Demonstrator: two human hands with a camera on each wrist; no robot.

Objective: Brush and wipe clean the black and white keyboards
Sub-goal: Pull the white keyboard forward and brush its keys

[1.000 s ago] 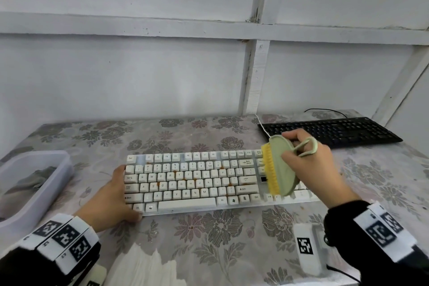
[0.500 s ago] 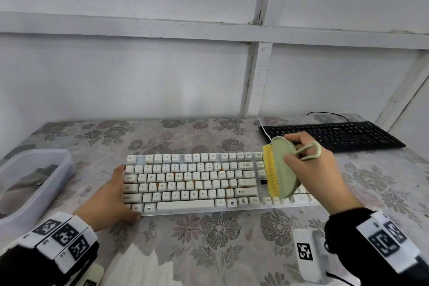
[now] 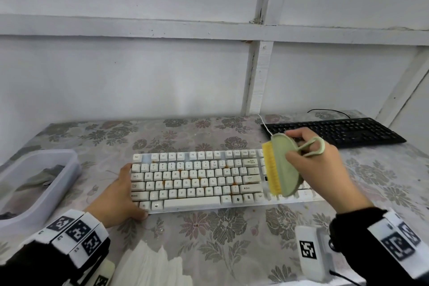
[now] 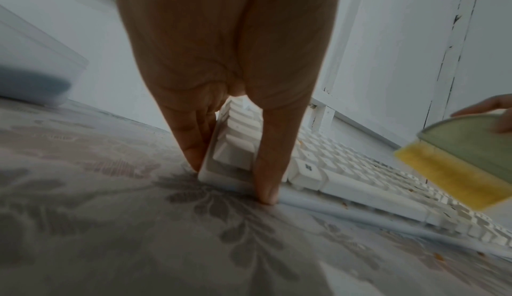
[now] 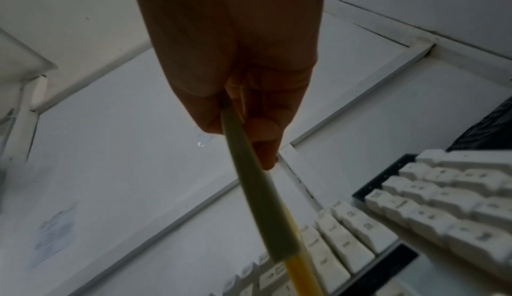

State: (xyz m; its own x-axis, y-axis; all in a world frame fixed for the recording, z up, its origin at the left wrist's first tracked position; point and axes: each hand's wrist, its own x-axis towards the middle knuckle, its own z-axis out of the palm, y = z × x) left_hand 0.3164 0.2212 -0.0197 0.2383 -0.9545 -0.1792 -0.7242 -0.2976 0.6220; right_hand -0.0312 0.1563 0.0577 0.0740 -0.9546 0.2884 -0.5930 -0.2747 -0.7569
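The white keyboard (image 3: 197,181) lies across the middle of the table, with orange crumbs between its keys. My left hand (image 3: 120,195) clasps its near left corner, fingers (image 4: 194,147) against the end and thumb (image 4: 266,169) on the front edge. My right hand (image 3: 320,169) grips a green brush (image 3: 284,165) with yellow bristles (image 3: 271,169), one finger through its loop. The brush stands on edge over the keyboard's right part, bristles facing left; whether it touches the keys is unclear. The black keyboard (image 3: 336,131) sits at the back right.
A translucent bin (image 3: 58,181) holding a grey cloth (image 3: 39,179) stands at the left. White tissues (image 3: 148,264) lie at the front edge. A white box with a marker (image 3: 311,251) sits at the front right. A white wall with battens closes the back.
The brush and my right hand have stayed over the keyboard's right part, shifting only slightly. My left hand has kept its hold on the corner.
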